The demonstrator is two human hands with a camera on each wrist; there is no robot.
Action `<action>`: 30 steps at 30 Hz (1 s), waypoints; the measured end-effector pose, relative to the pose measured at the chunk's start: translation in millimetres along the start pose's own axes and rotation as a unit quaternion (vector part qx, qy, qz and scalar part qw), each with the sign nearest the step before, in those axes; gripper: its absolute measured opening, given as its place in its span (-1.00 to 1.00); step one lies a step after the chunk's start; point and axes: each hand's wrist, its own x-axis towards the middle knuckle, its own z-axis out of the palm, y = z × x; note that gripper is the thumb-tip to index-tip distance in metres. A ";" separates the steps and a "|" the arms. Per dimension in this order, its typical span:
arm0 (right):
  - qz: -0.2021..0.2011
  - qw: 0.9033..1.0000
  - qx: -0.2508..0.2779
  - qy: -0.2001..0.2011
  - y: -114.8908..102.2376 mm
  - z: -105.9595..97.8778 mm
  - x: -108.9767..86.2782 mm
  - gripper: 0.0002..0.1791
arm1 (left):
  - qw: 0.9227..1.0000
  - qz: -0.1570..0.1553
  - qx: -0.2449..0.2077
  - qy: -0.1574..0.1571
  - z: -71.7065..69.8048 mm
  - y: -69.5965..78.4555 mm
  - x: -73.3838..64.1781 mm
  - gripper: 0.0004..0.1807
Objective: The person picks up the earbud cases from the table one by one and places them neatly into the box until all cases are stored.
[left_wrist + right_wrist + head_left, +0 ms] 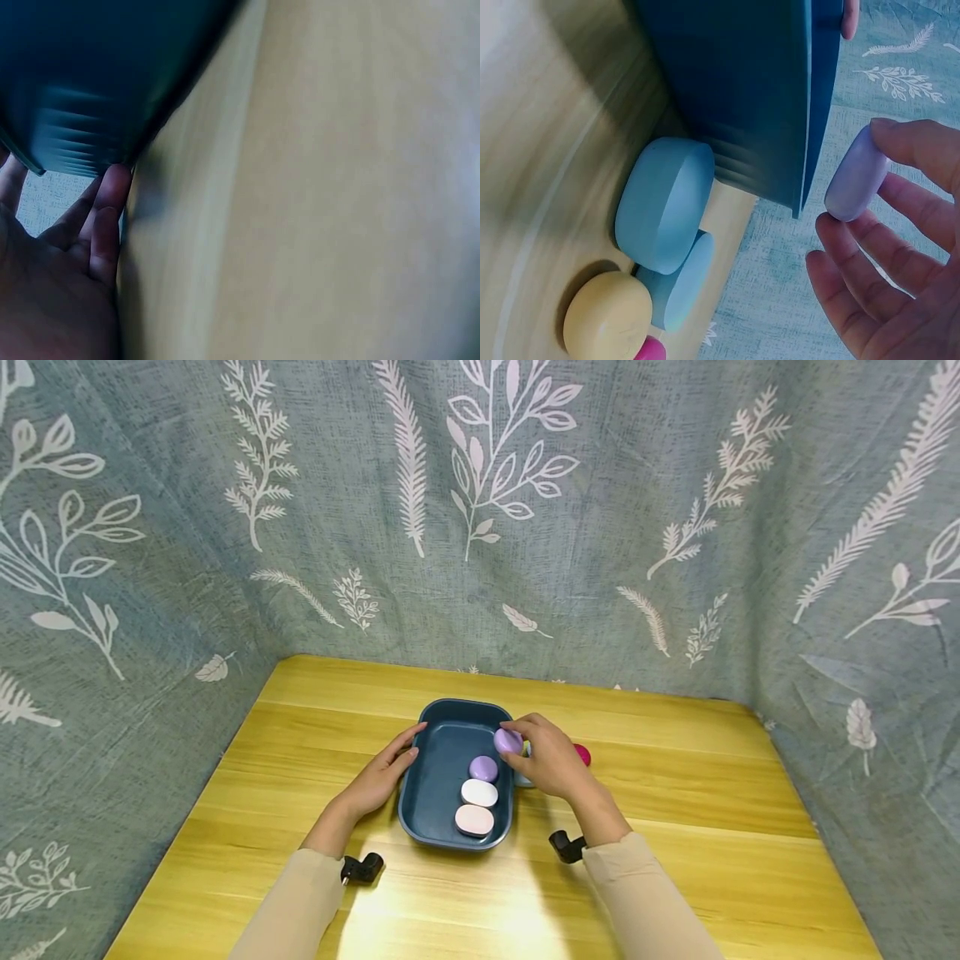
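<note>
A dark blue plastic bin (438,777) stands on the table. Inside, along its right side, lie a round purple soap bar (483,768), a white oval one (479,792) and a pale pink oval one (474,820). Over the bin's right rim, my right hand (553,760) pinches another round purple soap bar (857,174) between thumb and fingertips. My left hand (377,783) touches the bin's left wall with its fingers extended; in the left wrist view its fingertips (116,180) press near the lower edge.
Right of the bin, two light blue soap bars (664,206), a yellow round one (607,315) and a magenta piece (651,349) sit close together on the wooden table (675,793). A patterned grey-green curtain (570,610) hangs behind and at both sides.
</note>
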 end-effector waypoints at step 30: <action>-0.021 0.999 0.023 0.042 2.3 24.8 14.1 -0.53 | 1.000 0.001 -0.008 -0.001 1.9 1.2 -0.6 -0.48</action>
